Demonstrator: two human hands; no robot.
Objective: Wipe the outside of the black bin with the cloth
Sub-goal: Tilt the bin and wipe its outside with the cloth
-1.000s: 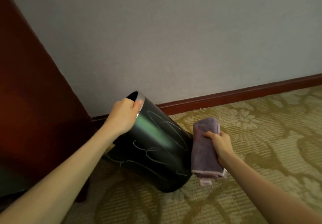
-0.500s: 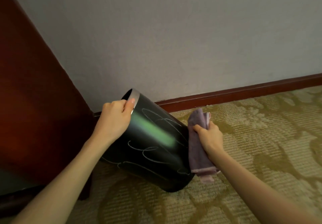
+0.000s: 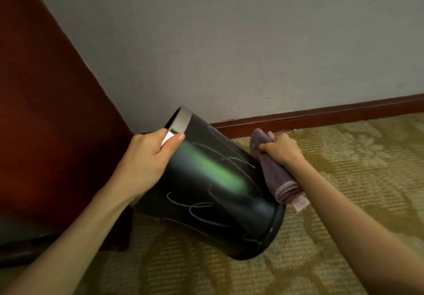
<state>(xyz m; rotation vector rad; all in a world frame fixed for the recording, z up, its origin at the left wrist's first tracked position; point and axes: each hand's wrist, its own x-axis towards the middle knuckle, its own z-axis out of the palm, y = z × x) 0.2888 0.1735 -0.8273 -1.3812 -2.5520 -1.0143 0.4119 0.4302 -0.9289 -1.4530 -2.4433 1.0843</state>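
While left hand (image 3: 146,157) fingers grip the tilted black bin (image 3: 213,187) over patterned carpet (image 3: 344,180), right hand (image 3: 282,150) clutches the cloth (image 3: 275,175).

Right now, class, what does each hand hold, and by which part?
The left hand grips the black bin by its silver rim, tilting it. The right hand holds the folded purple cloth near its upper end.

dim warm light | green glare on bin (image 3: 220,175) | wide-angle edge bend
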